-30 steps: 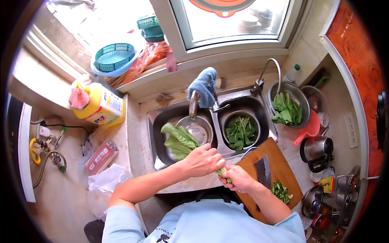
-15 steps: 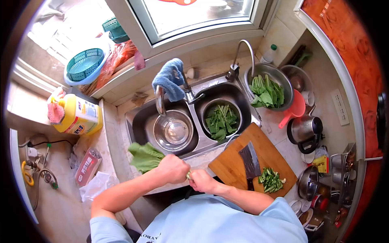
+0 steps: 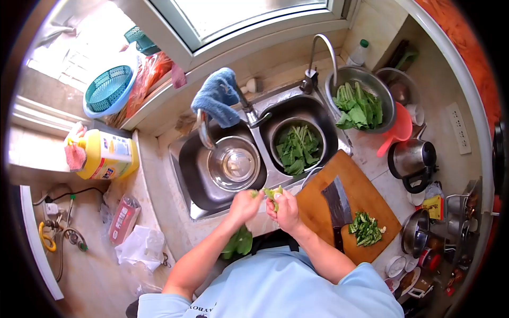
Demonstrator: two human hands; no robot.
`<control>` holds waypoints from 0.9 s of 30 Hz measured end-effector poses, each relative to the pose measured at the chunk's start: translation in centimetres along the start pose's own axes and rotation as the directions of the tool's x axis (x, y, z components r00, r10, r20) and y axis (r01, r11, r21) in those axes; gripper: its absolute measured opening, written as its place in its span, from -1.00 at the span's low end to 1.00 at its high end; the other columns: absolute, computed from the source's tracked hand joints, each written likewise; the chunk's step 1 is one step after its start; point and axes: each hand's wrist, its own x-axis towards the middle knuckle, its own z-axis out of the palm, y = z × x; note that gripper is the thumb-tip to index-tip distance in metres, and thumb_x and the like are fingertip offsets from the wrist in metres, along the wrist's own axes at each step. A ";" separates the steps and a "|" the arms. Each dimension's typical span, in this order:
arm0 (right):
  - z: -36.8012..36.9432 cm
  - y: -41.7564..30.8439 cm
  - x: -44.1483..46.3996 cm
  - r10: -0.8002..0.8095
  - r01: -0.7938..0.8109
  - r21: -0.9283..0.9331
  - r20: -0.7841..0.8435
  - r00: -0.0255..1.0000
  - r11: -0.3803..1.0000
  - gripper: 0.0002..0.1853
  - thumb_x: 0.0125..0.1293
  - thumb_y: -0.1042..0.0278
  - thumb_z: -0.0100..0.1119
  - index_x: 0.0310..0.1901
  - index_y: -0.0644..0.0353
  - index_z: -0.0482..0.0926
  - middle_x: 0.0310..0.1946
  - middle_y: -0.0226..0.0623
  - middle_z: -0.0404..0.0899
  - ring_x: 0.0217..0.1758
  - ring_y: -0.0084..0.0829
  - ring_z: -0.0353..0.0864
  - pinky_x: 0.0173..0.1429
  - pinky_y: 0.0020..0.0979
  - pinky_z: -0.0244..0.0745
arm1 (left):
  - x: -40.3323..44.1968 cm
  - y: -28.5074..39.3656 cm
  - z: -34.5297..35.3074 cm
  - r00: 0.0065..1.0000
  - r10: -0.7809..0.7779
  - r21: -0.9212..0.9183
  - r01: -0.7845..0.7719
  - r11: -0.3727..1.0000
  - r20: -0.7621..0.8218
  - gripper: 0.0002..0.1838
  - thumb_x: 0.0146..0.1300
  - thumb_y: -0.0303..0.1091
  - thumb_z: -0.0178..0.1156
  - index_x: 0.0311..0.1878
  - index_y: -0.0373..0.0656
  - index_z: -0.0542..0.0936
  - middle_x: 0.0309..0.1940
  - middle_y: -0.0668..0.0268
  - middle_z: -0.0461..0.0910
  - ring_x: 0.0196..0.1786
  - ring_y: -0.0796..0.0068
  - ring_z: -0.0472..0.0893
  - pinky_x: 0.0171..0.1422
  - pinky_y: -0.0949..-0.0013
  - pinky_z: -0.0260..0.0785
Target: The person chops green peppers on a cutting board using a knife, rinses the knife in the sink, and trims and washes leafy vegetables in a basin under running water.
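Observation:
My left hand (image 3: 246, 206) is closed on a leafy green vegetable (image 3: 239, 242), whose leaves hang down below it near my shirt. Close beside it on the right, my right hand (image 3: 284, 208) grips a pale green stem piece (image 3: 273, 193) that sticks up past the fingers. Both hands are over the sink's front edge. In the left basin (image 3: 193, 180) sits a metal bowl (image 3: 234, 163); a pot of greens (image 3: 298, 149) is in the right basin. A cleaver (image 3: 337, 200) and chopped greens (image 3: 366, 229) lie on the wooden board (image 3: 318, 191).
The faucet (image 3: 204, 132) carries a blue cloth (image 3: 216, 98). At the right are a metal bowl of greens (image 3: 360, 106), a red ladle (image 3: 401, 124) and a kettle (image 3: 411, 159). A yellow jug (image 3: 108, 155) and a red packet (image 3: 124, 219) are at the left.
The camera view has shifted. My hands have moved closer to the sink edge at the middle, and the leaves, earlier pointing left over the sink, now hang down. A stem piece now shows in my right hand.

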 end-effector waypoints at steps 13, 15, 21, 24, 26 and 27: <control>-6.8 -0.8 -5.5 0.226 -0.240 0.106 0.128 0.966 0.965 -0.64 0.44 0.34 -0.15 0.12 0.35 0.49 -0.42 -0.34 0.48 -0.57 -0.69 0.28 -0.54 -0.66 0.14 | 21.2 10.0 9.0 0.967 0.253 0.178 -0.247 0.953 -0.012 -0.10 0.10 0.20 0.31 0.38 -0.25 0.37 0.28 -0.02 0.48 0.27 -0.03 0.51 0.35 0.15 0.36; -8.5 -0.3 -6.1 0.248 -0.259 0.135 0.094 0.964 0.956 -0.63 0.44 0.34 -0.15 0.14 0.34 0.48 -0.41 -0.35 0.48 -0.57 -0.69 0.27 -0.54 -0.66 0.14 | 23.5 8.4 13.3 0.955 0.284 0.347 -0.238 0.907 -0.086 0.04 0.04 0.25 0.34 0.49 -0.16 0.21 0.49 0.12 0.23 0.40 -0.07 0.36 0.37 0.05 0.34; -11.2 -0.2 -6.2 0.281 -0.284 0.180 0.042 0.959 0.942 -0.63 0.44 0.41 -0.15 0.18 0.36 0.47 -0.40 -0.37 0.46 -0.53 -0.70 0.27 -0.47 -0.67 0.15 | 25.4 7.7 17.5 0.944 0.329 0.628 -0.248 0.738 -0.014 0.05 0.02 -0.20 0.36 0.56 -0.09 0.02 0.55 0.26 0.09 0.29 -0.09 0.40 0.23 0.04 0.48; -11.5 -0.2 -5.4 0.288 -0.291 0.202 0.046 0.957 0.935 -0.63 0.44 0.41 -0.14 0.17 0.36 0.47 -0.41 -0.39 0.46 -0.52 -0.70 0.27 -0.47 -0.67 0.16 | 27.8 5.5 16.2 0.894 0.448 0.528 -0.377 0.761 -0.007 -0.12 -0.04 -0.48 0.20 0.48 -0.01 0.27 0.36 0.20 0.39 0.22 0.03 0.50 0.25 0.15 0.47; -11.6 -0.1 -5.0 0.282 -0.287 0.232 0.056 0.958 0.930 -0.64 0.44 0.41 -0.14 0.17 0.35 0.47 -0.41 -0.39 0.46 -0.52 -0.71 0.27 -0.47 -0.67 0.16 | 28.7 4.3 15.2 0.884 0.468 0.363 -0.430 0.827 -0.019 -0.23 -0.02 -0.47 0.19 0.40 0.00 0.42 0.20 0.13 0.55 0.14 0.09 0.58 0.26 0.20 0.46; -11.7 -0.1 -4.9 0.279 -0.286 0.241 0.065 0.958 0.927 -0.64 0.44 0.41 -0.13 0.17 0.35 0.47 -0.41 -0.40 0.46 -0.52 -0.71 0.27 -0.47 -0.67 0.17 | 28.9 4.3 14.5 0.891 0.453 0.278 -0.433 0.857 -0.011 -0.28 -0.01 -0.47 0.19 0.36 -0.01 0.46 0.13 0.11 0.60 0.10 0.14 0.61 0.26 0.22 0.45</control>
